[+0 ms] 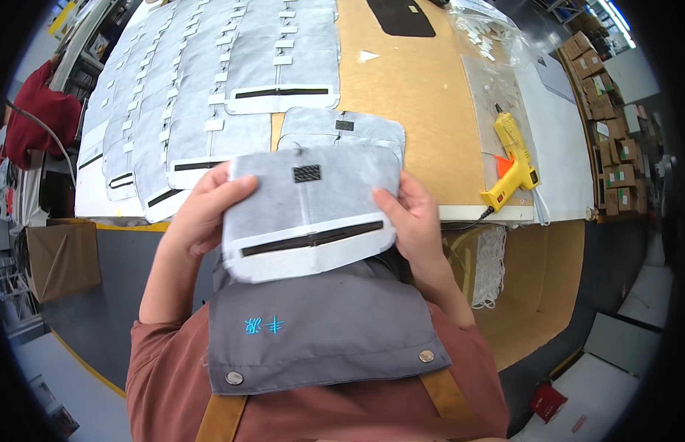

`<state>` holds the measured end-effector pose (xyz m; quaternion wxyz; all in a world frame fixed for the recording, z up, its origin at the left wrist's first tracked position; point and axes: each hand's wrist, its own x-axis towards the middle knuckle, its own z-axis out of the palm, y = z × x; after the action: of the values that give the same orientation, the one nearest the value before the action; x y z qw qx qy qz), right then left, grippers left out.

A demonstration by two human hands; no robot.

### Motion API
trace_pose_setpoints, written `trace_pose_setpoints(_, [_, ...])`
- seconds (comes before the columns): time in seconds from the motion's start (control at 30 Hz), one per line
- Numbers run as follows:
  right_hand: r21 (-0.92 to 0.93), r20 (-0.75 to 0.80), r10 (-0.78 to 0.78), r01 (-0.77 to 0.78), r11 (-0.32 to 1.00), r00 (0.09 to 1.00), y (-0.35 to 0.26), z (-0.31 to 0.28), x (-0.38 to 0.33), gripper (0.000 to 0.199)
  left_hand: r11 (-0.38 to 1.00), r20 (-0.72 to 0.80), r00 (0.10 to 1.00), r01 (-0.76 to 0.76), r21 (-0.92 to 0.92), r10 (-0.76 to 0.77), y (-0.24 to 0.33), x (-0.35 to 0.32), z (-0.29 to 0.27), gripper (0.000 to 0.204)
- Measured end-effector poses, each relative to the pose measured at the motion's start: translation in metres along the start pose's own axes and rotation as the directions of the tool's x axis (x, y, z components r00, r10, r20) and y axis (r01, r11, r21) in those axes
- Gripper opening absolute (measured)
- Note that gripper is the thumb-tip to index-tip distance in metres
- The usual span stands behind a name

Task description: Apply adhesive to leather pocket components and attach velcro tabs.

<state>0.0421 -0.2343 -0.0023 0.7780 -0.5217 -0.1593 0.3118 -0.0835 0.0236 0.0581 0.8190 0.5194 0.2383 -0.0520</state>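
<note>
A grey fabric panel [276, 206] is held up between my hands, in front of my apron. It has a small black textured patch near its top and a white strip with a long dark slot along its lower edge. My left hand [210, 202] grips its left side, thumb on top. My right hand [414, 214] pinches the right side, also thumb on top. The fingers behind it are partly hidden. Just beyond it, a similar grey panel [379, 127] with a black patch lies on the table, partly covered by the held one.
Overlapping rows of grey panels [188, 81] with white tabs cover the table's left. A yellow glue gun [513, 162] lies at the right, its cord at the edge. Beyond are a black sheet [403, 16] and a clear bag [489, 29]. An open cardboard box [537, 295] stands below.
</note>
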Motion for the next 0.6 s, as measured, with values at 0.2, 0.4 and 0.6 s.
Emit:
trace_pose_setpoints(0.2, [-0.242, -0.213, 0.009, -0.062, 0.968, 0.977, 0.014, -0.011, -0.022, 0.045, 0.959, -0.103, 0.988, 0.133, 0.248, -0.111, -0.035, 0.025, 0.002, 0.024])
trace_pose_setpoints(0.4, [-0.55, -0.264, -0.261, 0.078, 0.832, 0.929, 0.023, -0.009, -0.022, 0.048, 0.558, -0.078, 0.97, -0.066, 0.827, 0.231, -0.025, 0.047, -0.007, 0.031])
trace_pose_setpoints(0.6, [-0.9, -0.118, -0.441, 0.092, 0.427, 0.89, 0.027, -0.016, -0.015, 0.021, 0.306, -0.075, 0.899, -0.068, 0.949, 0.432, -0.041, 0.065, -0.004, 0.032])
